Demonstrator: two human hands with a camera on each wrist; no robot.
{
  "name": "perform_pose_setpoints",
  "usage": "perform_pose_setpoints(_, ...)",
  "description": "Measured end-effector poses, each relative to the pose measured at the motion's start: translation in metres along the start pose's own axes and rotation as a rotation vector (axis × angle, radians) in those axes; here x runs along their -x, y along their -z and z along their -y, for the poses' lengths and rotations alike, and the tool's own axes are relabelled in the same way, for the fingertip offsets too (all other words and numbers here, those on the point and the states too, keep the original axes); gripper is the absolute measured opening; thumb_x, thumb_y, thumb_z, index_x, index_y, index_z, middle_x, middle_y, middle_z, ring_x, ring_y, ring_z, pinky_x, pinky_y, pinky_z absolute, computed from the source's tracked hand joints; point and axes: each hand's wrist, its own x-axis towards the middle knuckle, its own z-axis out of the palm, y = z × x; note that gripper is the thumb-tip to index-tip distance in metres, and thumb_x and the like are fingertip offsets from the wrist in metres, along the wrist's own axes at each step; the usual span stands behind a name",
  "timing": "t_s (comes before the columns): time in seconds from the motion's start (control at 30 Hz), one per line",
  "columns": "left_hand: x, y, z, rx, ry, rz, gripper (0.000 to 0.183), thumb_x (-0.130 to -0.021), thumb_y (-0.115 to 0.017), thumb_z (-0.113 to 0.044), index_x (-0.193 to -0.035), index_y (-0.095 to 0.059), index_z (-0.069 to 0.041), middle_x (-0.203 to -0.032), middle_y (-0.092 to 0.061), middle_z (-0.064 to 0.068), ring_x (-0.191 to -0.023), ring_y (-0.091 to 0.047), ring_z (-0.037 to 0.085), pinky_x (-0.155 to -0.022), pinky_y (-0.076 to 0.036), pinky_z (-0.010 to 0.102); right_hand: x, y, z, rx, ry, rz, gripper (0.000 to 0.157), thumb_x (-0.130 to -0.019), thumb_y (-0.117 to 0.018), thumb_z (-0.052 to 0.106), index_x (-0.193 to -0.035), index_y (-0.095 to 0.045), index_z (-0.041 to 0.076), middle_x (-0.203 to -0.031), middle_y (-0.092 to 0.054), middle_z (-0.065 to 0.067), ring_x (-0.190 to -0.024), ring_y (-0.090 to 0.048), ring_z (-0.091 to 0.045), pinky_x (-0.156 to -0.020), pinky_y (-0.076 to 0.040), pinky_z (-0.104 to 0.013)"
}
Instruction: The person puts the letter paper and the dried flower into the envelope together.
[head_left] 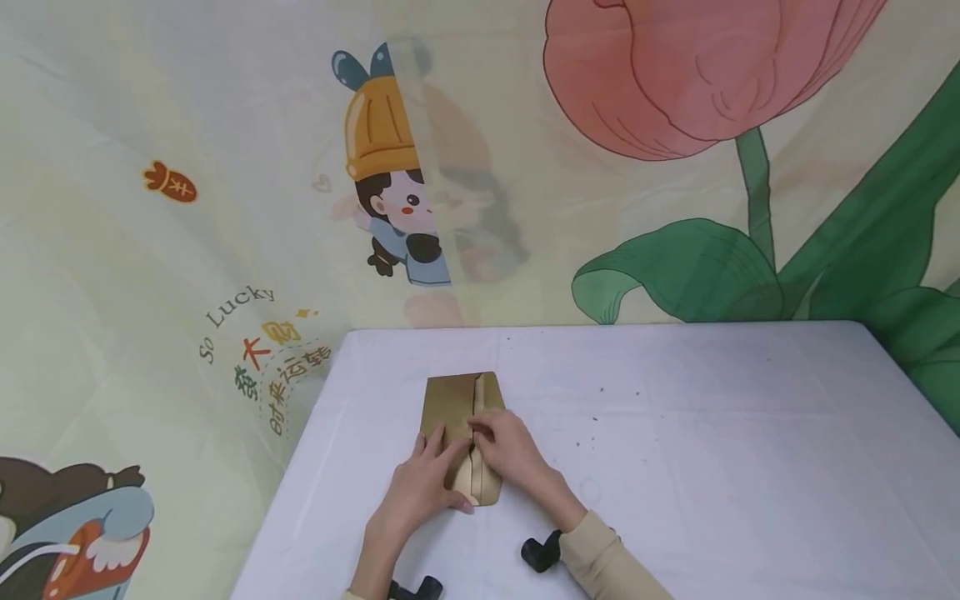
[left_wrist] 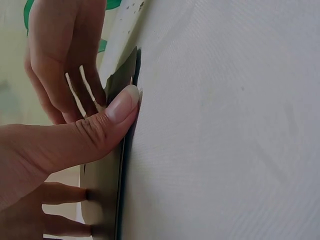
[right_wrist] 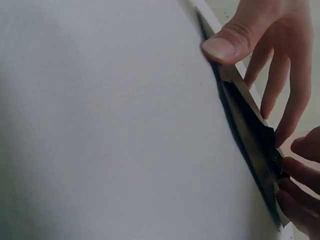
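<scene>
A gold-brown paper envelope (head_left: 450,400) lies on the white table, with its flap (head_left: 491,482) along the right side. My left hand (head_left: 420,487) rests on the envelope with fingers spread and straight. Its thumb lies against the near edge, seen closely in the left wrist view. My right hand (head_left: 510,446) is curled at the opening beside the flap, thumb and forefinger close together, pinching the flap's edge. In the right wrist view a dark gap shows between the envelope's layers (right_wrist: 247,132), near the right fingers (right_wrist: 300,185). The envelope's underside is hidden.
Small dark specks (head_left: 595,419) are scattered on the white tabletop (head_left: 712,483) to the right. A printed cloth backdrop (head_left: 262,208) hangs behind and to the left of the table. A black wrist-worn device (head_left: 542,552) sits by the right sleeve.
</scene>
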Motion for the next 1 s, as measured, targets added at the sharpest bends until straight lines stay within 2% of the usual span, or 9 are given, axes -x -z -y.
perform_pose_setpoints(0.1, 0.002, 0.002, -0.001, -0.008, -0.006, -0.006, 0.091, -0.066, -0.090, -0.049, -0.146, -0.057, -0.021, -0.158, -0.038, 0.032, -0.138, -0.037, 0.066, -0.082, -0.054, 0.068, 0.002, -0.004, 0.000, 0.118, 0.095, 0.005, 0.021, -0.094, -0.070, 0.003, -0.114, -0.075, 0.000, -0.112, -0.073, -0.012, -0.104, -0.067, -0.028, -0.089, -0.057, -0.042)
perform_pose_setpoints(0.23, 0.002, 0.003, -0.003, -0.016, 0.015, 0.002, 0.089, -0.066, -0.089, -0.052, -0.144, -0.059, -0.021, -0.158, -0.038, 0.031, -0.139, -0.038, 0.061, -0.084, -0.053, 0.067, 0.004, -0.007, -0.002, 0.221, 0.169, 0.026, 0.021, -0.096, -0.069, 0.006, -0.115, -0.075, 0.000, -0.112, -0.070, -0.008, -0.103, -0.063, -0.025, -0.090, -0.054, -0.038)
perform_pose_setpoints(0.37, -0.001, 0.003, -0.005, -0.048, 0.038, -0.003, 0.083, -0.072, -0.084, -0.058, -0.143, -0.061, -0.021, -0.157, -0.039, 0.030, -0.139, -0.039, 0.061, -0.091, -0.050, 0.070, 0.003, -0.008, -0.002, 0.292, 0.184, 0.046, 0.023, -0.099, -0.068, 0.012, -0.118, -0.075, 0.002, -0.115, -0.067, -0.005, -0.105, -0.060, -0.023, -0.091, -0.051, -0.037)
perform_pose_setpoints(0.47, -0.006, 0.003, -0.006, -0.077, 0.040, -0.035, 0.079, -0.076, -0.080, -0.061, -0.141, -0.061, -0.022, -0.155, -0.042, 0.030, -0.136, -0.043, 0.060, -0.090, -0.050, 0.070, 0.001, -0.009, -0.003, 0.310, 0.177, 0.052, 0.025, -0.100, -0.067, 0.014, -0.120, -0.074, 0.003, -0.116, -0.066, -0.005, -0.107, -0.059, -0.023, -0.092, -0.050, -0.038)
perform_pose_setpoints(0.67, -0.010, -0.001, -0.007, -0.088, 0.048, -0.076, 0.072, -0.082, -0.077, -0.056, -0.142, -0.059, -0.021, -0.151, -0.045, 0.033, -0.132, -0.045, 0.062, -0.088, -0.050, 0.071, 0.000, -0.005, -0.005, 0.203, 0.190, 0.043, 0.022, -0.099, -0.066, 0.010, -0.118, -0.074, 0.002, -0.116, -0.069, -0.006, -0.107, -0.064, -0.023, -0.092, -0.054, -0.039)
perform_pose_setpoints(0.73, -0.010, -0.002, -0.007, -0.083, 0.050, -0.086, 0.070, -0.084, -0.077, -0.053, -0.142, -0.059, -0.018, -0.150, -0.046, 0.033, -0.132, -0.047, 0.059, -0.087, -0.051, 0.070, 0.004, -0.001, -0.006, 0.156, 0.180, 0.051, 0.024, -0.099, -0.066, 0.009, -0.121, -0.072, 0.001, -0.123, -0.070, -0.009, -0.114, -0.066, -0.026, -0.097, -0.054, -0.042)
perform_pose_setpoints(0.8, -0.010, -0.001, -0.008, -0.077, 0.048, -0.099, 0.070, -0.084, -0.078, -0.051, -0.141, -0.059, -0.015, -0.149, -0.047, 0.032, -0.133, -0.048, 0.056, -0.086, -0.052, 0.070, 0.008, 0.006, -0.006, 0.115, 0.148, 0.064, 0.027, -0.099, -0.065, 0.008, -0.125, -0.071, 0.002, -0.130, -0.069, -0.012, -0.122, -0.064, -0.029, -0.103, -0.052, -0.044)
perform_pose_setpoints(0.9, -0.012, 0.000, -0.009, -0.069, 0.052, -0.115, 0.071, -0.084, -0.080, -0.051, -0.139, -0.059, -0.011, -0.151, -0.046, 0.029, -0.135, -0.048, 0.053, -0.087, -0.052, 0.070, 0.017, 0.021, -0.006, 0.111, 0.104, 0.062, 0.030, -0.099, -0.066, 0.010, -0.128, -0.069, 0.003, -0.138, -0.066, -0.014, -0.131, -0.060, -0.030, -0.108, -0.048, -0.047)
perform_pose_setpoints(1.0, -0.014, 0.001, -0.010, -0.068, 0.063, -0.121, 0.073, -0.084, -0.080, -0.052, -0.139, -0.059, -0.010, -0.153, -0.045, 0.027, -0.138, -0.046, 0.054, -0.093, -0.049, 0.070, 0.026, 0.040, -0.007, 0.117, 0.085, 0.032, 0.031, -0.099, -0.068, 0.012, -0.129, -0.069, 0.005, -0.137, -0.066, -0.011, -0.134, -0.057, -0.030, -0.110, -0.046, -0.049)
